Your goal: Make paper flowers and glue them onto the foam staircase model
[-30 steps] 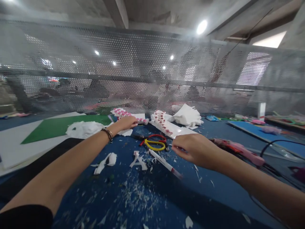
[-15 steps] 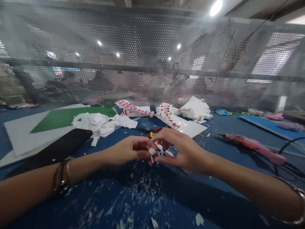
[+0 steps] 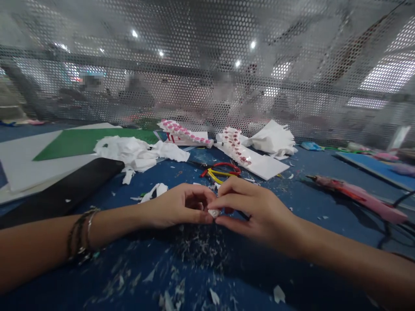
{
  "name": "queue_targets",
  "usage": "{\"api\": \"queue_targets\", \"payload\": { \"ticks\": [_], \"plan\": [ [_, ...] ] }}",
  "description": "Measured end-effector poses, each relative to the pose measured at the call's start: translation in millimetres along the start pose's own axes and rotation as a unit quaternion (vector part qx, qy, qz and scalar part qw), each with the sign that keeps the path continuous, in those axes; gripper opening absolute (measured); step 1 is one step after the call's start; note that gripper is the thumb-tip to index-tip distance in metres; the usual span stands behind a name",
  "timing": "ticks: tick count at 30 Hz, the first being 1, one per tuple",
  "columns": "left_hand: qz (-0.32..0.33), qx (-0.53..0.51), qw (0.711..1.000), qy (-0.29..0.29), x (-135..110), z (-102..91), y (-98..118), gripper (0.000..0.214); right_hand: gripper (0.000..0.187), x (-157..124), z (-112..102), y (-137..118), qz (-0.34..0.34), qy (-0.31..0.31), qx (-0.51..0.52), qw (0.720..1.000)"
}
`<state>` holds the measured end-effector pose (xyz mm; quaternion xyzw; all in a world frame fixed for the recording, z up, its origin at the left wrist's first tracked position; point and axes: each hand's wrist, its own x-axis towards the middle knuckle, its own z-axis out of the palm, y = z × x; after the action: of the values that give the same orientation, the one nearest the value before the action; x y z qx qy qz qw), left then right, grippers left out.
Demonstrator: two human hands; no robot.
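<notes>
The left hand (image 3: 186,205) and right hand (image 3: 259,211) are both pinching a tiny white piece (image 3: 214,213). Some red-and-yellow-handled tool (image 3: 214,177) lies just past them on the messy blue counter (image 3: 259,272).

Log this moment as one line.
left hand: pinching small white piece; right hand: fingers on same piece; beyond: red-and-yellow-handled tool; at right: pink tool

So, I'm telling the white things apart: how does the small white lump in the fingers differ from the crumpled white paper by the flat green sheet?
The small white lump is tiny and compact; the crumpled white paper is far larger, spread and creased. The lump is pinched between the fingertips of the left hand and right hand; the paper lies untouched by either. Both are white.
</notes>
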<state>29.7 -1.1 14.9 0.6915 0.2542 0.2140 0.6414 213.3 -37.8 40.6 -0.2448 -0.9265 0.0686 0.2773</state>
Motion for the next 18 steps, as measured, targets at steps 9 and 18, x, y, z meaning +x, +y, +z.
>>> {"api": "queue_targets", "payload": {
  "ticks": [9, 18],
  "plan": [
    [0.014, -0.002, 0.998, -0.058, 0.7, -6.9, 3.4, 0.025, 0.007, -1.7, 3.4, -5.2, -0.007, 0.030, 0.019, 0.999],
    [0.026, -0.056, 0.996, -0.061, -1.3, -5.0, 1.6, 0.020, 0.013, -1.1, 6.8, -5.8, -0.003, 0.027, 0.015, 1.000]
  ]
}}
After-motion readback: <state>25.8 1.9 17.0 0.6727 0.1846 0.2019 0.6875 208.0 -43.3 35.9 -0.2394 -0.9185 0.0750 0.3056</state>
